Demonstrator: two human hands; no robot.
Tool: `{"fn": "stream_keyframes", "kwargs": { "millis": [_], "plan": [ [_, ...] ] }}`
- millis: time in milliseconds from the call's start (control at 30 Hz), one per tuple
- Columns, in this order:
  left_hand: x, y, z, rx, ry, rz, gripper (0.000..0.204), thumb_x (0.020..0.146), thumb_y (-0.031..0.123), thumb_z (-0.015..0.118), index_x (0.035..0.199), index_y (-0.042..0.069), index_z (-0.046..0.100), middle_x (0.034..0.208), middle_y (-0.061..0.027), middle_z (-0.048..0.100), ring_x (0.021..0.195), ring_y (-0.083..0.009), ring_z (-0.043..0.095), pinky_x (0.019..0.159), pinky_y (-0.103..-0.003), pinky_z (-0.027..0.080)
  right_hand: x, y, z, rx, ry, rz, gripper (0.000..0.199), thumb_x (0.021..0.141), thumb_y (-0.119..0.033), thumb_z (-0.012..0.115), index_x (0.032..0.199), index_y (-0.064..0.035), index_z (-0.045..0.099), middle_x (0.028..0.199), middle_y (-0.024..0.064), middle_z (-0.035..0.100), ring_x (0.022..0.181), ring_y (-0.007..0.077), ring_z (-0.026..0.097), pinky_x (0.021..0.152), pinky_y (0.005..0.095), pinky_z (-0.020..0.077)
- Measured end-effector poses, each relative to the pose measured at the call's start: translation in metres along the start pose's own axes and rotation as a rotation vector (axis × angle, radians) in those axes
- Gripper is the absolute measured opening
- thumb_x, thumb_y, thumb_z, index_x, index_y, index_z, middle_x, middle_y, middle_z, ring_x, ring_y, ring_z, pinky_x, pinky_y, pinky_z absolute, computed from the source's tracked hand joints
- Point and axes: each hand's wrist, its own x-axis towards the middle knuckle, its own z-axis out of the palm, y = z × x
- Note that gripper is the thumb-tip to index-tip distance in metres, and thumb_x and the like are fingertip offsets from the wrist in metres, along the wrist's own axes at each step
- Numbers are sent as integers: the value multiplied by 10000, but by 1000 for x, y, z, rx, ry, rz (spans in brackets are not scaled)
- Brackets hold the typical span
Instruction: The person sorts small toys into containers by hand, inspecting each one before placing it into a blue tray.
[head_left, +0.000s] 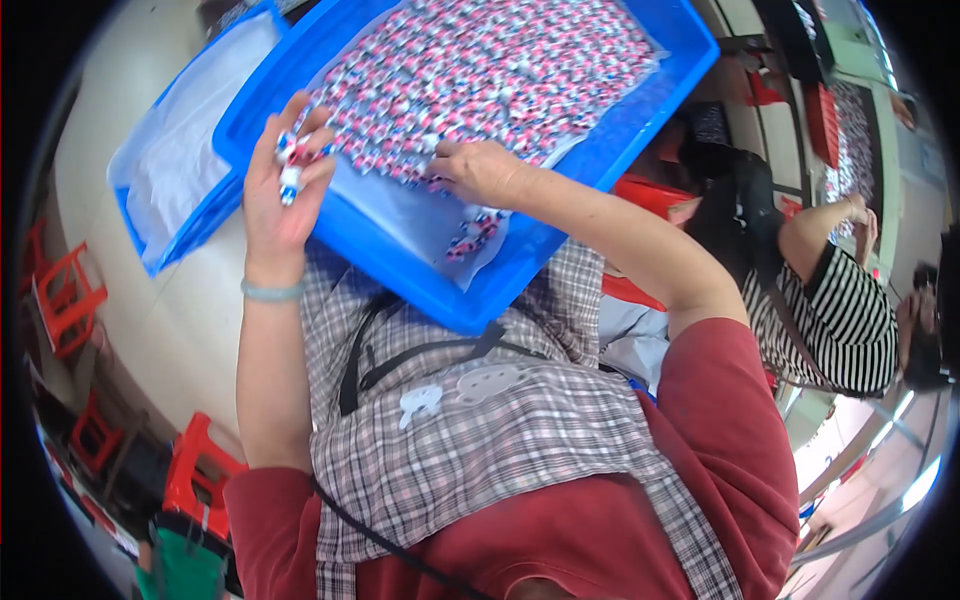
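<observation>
A blue plastic tray rests against my lap, filled with several small red, white and blue pieces lying on a clear sheet. My left hand is raised at the tray's left rim, fingers curled around a few of these small pieces. My right hand lies palm down inside the tray, fingertips on the pieces at the near edge of the heap. A pale bracelet circles my left wrist.
A second blue tray lined with clear plastic sits to the left on a pale table. Red stools stand at lower left. Another person in a striped top works at the right.
</observation>
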Motion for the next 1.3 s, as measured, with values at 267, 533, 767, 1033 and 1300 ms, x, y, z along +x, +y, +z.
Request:
{"fn": "stream_keyframes", "kwargs": {
  "millis": [267, 533, 767, 1033, 1300],
  "plan": [
    [2, -5, 9, 22, 54, -11, 412, 1050, 322, 470, 1304, -1, 498, 1128, -170, 593, 834, -151, 500, 574, -227, 425, -14, 149, -80, 413, 1196, 630, 476, 889, -261, 716, 1316, -93, 591, 1049, 121, 715, 781, 236, 693, 690, 369, 564],
    [4, -8, 8, 120, 170, -10, 341, 1012, 189, 518, 1260, -44, 511, 1207, -235, 583, 1148, -328, 602, 979, -427, 542, -8, -43, -82, 638, -299, -121, 328, 896, -246, 688, 1173, -72, 658, 959, 122, 711, 834, 218, 691, 735, 356, 552],
    [-1, -35, 5, 246, 305, -132, 290, 973, 66, 522, 1248, -22, 550, 1231, -200, 590, 1187, -313, 579, 1016, -472, 496, -1, -75, -72, 548, 869, 17, 212, 830, -37, 706, 1027, -60, 629, 1019, 89, 570, 817, 206, 676, 677, 329, 552],
    [-4, -54, 1, 181, 352, -127, 345, 1003, 147, 508, 1327, 31, 533, 1194, -91, 595, 1151, -205, 549, 996, -408, 457, 14, -77, -43, 580, 800, 12, 267, 791, -20, 727, 1013, -19, 577, 1041, 133, 578, 843, 260, 673, 717, 354, 577],
    [-9, -60, 18, 286, 369, -125, 373, 996, 153, 536, 1350, 38, 514, 1235, -99, 587, 1137, -209, 558, 1000, -419, 449, 14, -70, -41, 699, 803, 7, 251, 805, -24, 718, 979, -26, 537, 900, 119, 598, 805, 236, 668, 661, 362, 548]
  ]
}}
